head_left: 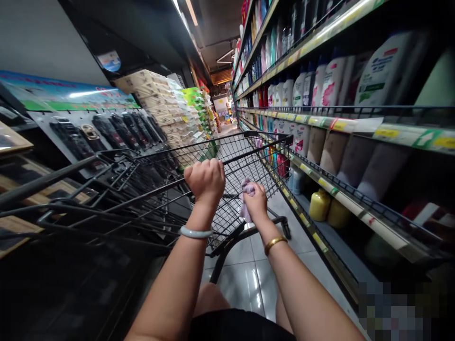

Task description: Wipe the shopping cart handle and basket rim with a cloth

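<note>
A black wire shopping cart (227,189) stands in front of me, its basket stretching down the aisle. My left hand (206,179), below which a pale bangle circles the wrist, is wrapped in a fist round a dark bar of the cart. Held in the closed fingers of my right hand (256,201) is a crumpled lilac cloth (246,194), in front of the basket's wire side. A gold bangle is on that wrist. Whether the right hand also touches the cart I cannot tell.
Shelves with shampoo bottles (332,80) line the right side, yellow jars (320,204) low down. On the left hang packaged belts (121,129), with stacked boxes (156,99) beyond. Grey floor tiles (243,270) run ahead. More black wire carts or racks crowd close on the left.
</note>
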Demonstrator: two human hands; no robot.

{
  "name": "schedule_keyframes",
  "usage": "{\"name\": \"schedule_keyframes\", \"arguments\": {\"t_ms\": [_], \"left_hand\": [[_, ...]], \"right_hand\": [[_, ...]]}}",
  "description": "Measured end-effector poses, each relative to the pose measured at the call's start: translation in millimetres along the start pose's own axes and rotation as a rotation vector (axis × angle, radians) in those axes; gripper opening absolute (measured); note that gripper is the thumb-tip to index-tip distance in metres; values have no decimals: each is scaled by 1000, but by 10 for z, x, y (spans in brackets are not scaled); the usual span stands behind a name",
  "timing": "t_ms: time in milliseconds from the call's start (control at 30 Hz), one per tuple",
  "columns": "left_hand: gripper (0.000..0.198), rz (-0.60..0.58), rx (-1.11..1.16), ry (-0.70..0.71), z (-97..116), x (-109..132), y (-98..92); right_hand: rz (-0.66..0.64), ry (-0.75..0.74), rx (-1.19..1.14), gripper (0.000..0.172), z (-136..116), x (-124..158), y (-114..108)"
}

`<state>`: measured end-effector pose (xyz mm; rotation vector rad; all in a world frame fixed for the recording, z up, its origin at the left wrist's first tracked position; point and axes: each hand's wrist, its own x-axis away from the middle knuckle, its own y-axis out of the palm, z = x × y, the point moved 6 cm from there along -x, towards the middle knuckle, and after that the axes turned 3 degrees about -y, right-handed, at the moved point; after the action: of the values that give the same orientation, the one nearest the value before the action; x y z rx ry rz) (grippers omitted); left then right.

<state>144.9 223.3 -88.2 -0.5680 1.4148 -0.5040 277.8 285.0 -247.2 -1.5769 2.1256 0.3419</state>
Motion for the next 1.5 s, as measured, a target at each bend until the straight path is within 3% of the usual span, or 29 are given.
{"name": "schedule_keyframes", "arguments": {"t_ms": [133,200,367,433,533,633,700,767,900,967,1067,1133,1200,1267,1400,1433,1500], "left_hand": [[38,44,-104,-56,68,41,-73],[36,50,-115,-62,73,91,-88],[38,78,-68,-2,-1,244,-106],[40,100,-17,35,-18,285,-134],[41,125,54,69,-15,310,-170],[41,137,120,55,-15,307,-187],[40,136,165,15,-34,297,-193],[38,128,192,-12,-46,284,-199],[37,97,220,-25,-46,259,-197],[39,77,227,-37,-47,252,-182],[39,66,230,-49,-51,255,-160],[40,97,235,-30,-47,265,-170],[40,124,242,2,-38,276,-187],[40,123,243,19,-34,281,-203],[46,86,208,11,-22,266,-234],[48,76,206,1,-19,260,-239],[51,54,211,-15,-10,252,-239]], "right_hand": [[-21,-285,-99,31,-452,-22,31],[-56,-396,-132,32,-563,-32,68],[59,-208,-49,29,-161,-137,50],[69,-166,-26,29,-107,-139,23],[127,-163,-31,30,-352,-121,-47],[101,-346,-109,31,-796,-153,-20],[157,-379,-130,28,-862,-238,-41],[259,-230,-155,25,-607,-357,-100],[382,192,-173,23,237,-382,-147],[388,287,-204,24,409,-303,-102],[340,200,-288,27,156,-253,-12],[282,-17,-265,27,-195,-294,-2],[249,-198,-179,25,-391,-346,-42],[280,-193,-97,26,-256,-399,-129],[375,135,12,23,465,-413,-304],[375,171,24,22,546,-401,-319],[369,144,13,22,475,-384,-319]]}}
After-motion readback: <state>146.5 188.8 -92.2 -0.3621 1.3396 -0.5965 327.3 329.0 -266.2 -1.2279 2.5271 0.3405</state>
